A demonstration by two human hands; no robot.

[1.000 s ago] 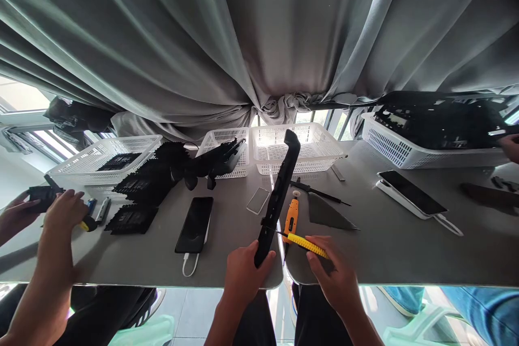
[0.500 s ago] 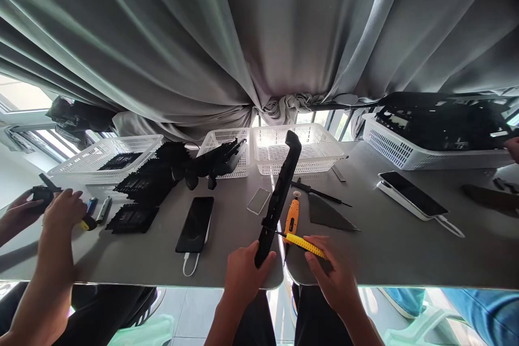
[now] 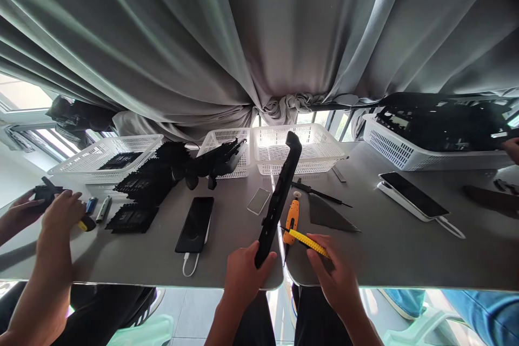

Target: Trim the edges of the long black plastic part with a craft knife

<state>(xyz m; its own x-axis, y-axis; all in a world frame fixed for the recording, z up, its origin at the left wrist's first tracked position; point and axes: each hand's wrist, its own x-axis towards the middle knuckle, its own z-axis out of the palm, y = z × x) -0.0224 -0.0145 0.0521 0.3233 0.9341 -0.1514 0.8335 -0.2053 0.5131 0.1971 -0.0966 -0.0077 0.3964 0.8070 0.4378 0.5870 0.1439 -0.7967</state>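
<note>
Left hand [image 3: 243,275] is wrapped tight round the bottom end of a long black frame piece [image 3: 279,194], holding it tilted up off the near edge of the bench [image 3: 389,259], its top end up by the baskets. Right hand [image 3: 334,275] is pinched shut on a yellow tool [image 3: 307,243], tip aimed at the lower part of the frame; can't tell if it's actually touching.

What I'd worry about: the frame is only gripped at one end, so any push from the tool could twist it or make the tip skid off toward the left-hand fingers. An orange screwdriver [image 3: 291,217] lies right under the work and could get knocked.

Count: four white baskets, the middle one [image 3: 302,148] at the far edge, and two phones, one dark phone [image 3: 195,224] on a cable left of the frame. A co-worker's hand [image 3: 60,211] is busy at the left edge.
</note>
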